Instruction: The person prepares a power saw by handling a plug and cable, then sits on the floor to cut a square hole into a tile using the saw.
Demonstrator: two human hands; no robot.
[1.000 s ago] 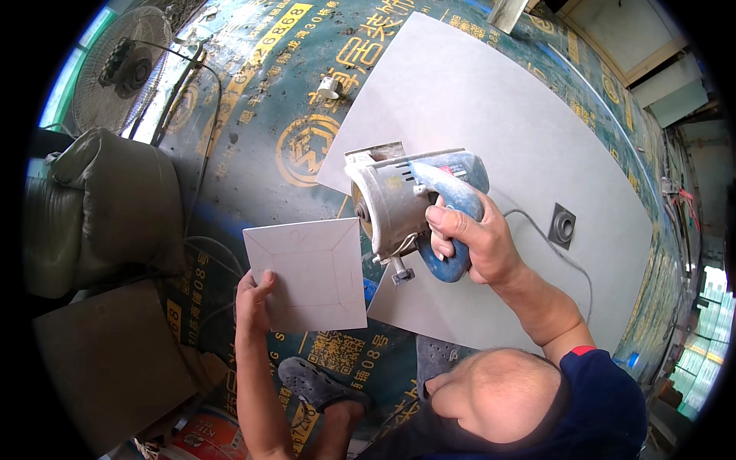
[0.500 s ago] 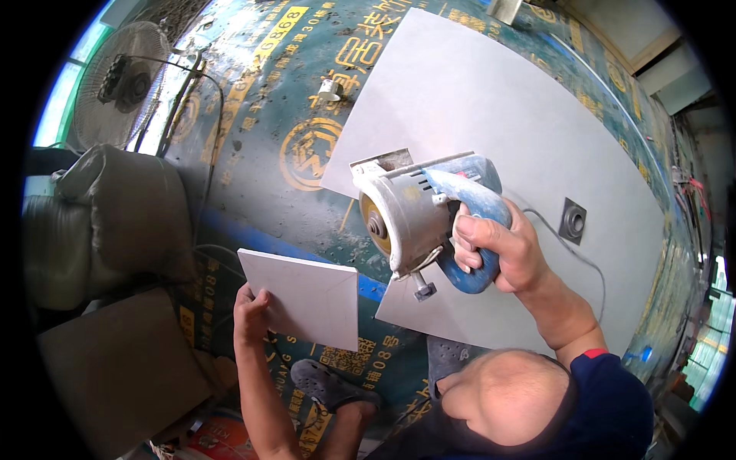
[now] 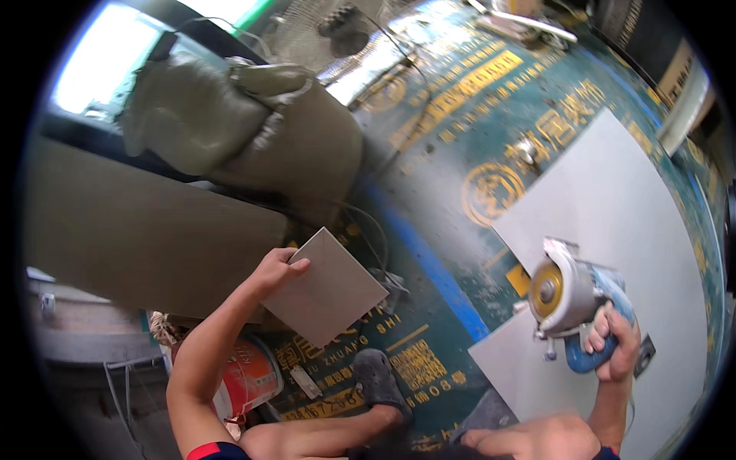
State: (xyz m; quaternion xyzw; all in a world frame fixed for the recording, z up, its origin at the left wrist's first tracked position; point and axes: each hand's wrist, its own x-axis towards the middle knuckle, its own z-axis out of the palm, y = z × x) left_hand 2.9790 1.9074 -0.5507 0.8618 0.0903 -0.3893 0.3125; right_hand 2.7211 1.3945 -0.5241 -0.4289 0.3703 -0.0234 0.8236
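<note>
My left hand grips a small square-cut piece of pale tile by its edge, thumb on its face, and holds it up over the floor. In my right hand is a handheld tile cutter with a blue handle, a grey guard and a round yellowish blade. The fingers wrap round its handle. Beneath the cutter lies a large pale grey tile slab, with a notch in its near-left side. A small dark square fitting rests on the slab, partly covered by my right hand.
A green printed floor sheet with blue tape covers the ground. Full sacks and a large brown-grey board stand at left. A red bucket sits near my left forearm. A fan and its cord are at the back.
My view has swung left, bringing the board, sacks and red bucket further in. The tile piece has tilted and moved toward the board. Both hands keep their hold.
</note>
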